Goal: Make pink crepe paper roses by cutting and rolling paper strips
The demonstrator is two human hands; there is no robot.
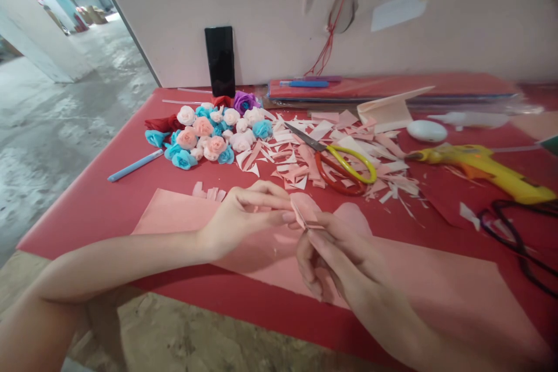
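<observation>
Between my two hands is a small pink paper petal (305, 204), held above a long pink paper sheet (440, 267) on the red table. The thumb and fingers of my left hand (244, 215) pinch its left side. My right hand (344, 256) grips its lower tip, with the other fingers curled under. Another rounded pink paper piece (355, 218) lies just behind my right hand. Beyond the hands, scissors (325, 148) with red and yellow handles rest on a heap of pink and white paper scraps (292, 163).
Paper roses (213, 145) in several colours cluster at the back left, near a blue pen (135, 165) and an upright phone (220, 61). On the right lie a yellow glue gun (492, 168), its dark cord (518, 244) and a white oval object (426, 131).
</observation>
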